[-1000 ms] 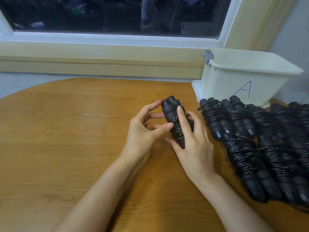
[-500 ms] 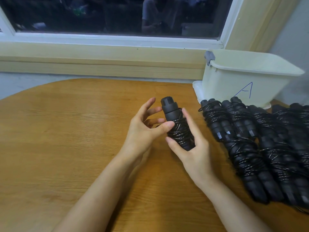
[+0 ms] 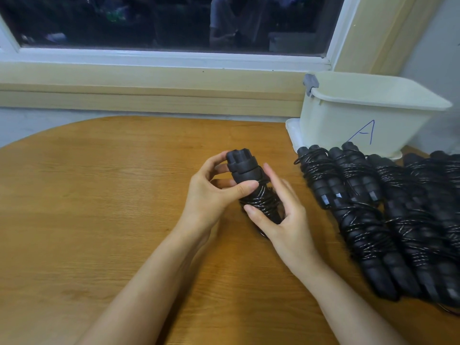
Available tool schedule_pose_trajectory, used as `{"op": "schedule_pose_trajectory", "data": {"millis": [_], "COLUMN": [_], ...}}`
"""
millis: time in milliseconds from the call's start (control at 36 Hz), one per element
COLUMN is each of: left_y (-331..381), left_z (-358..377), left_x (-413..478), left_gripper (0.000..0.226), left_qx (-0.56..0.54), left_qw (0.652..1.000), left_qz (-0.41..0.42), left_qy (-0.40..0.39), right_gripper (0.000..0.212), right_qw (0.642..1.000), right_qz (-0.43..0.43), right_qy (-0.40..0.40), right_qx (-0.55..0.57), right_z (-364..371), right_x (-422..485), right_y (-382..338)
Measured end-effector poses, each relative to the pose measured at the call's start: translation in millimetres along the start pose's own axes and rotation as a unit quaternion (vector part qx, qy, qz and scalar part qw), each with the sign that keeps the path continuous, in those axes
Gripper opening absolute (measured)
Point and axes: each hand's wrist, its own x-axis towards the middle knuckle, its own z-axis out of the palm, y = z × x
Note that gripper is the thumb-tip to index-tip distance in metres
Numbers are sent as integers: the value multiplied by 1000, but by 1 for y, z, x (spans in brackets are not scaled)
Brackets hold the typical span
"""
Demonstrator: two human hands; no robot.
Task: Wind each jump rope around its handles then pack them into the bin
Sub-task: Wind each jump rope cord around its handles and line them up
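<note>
The left hand point(image 3: 206, 192) is pinching, the right hand point(image 3: 281, 220) clasping, the black cord-wound jump rope bundle point(image 3: 249, 175); either grip slackening could be letting coils spring free (cream plastic bin point(image 3: 348, 120) waiting at two o'clock).

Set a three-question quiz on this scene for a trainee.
1. True or false: the bin is marked A.
2. The pile of wound ropes lies: (a) in the bin, (b) on the table before the bin, (c) under the table.
3. Fill in: the left hand and right hand both grip one ___.
Key: 1 true; 2 b; 3 rope.
</note>
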Motion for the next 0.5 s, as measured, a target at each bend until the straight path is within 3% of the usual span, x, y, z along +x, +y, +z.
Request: {"op": "schedule_pose_trajectory", "data": {"millis": [306, 500], "left_y": [-1, -2], "left_z": [0, -3], "left_x": [0, 3], "left_gripper": [78, 72], "left_qx": [-40, -44], "left_qw": [998, 999], "left_qz": [-8, -6], "left_qy": [-43, -24], "right_gripper": [68, 65], "right_qw": [997, 986], "right_qz": [28, 71], "right_qy": [-23, -51], "right_qx": [63, 144], "right_z": [-1, -6], "right_x": [-1, 3], "right_y": [-3, -7]}}
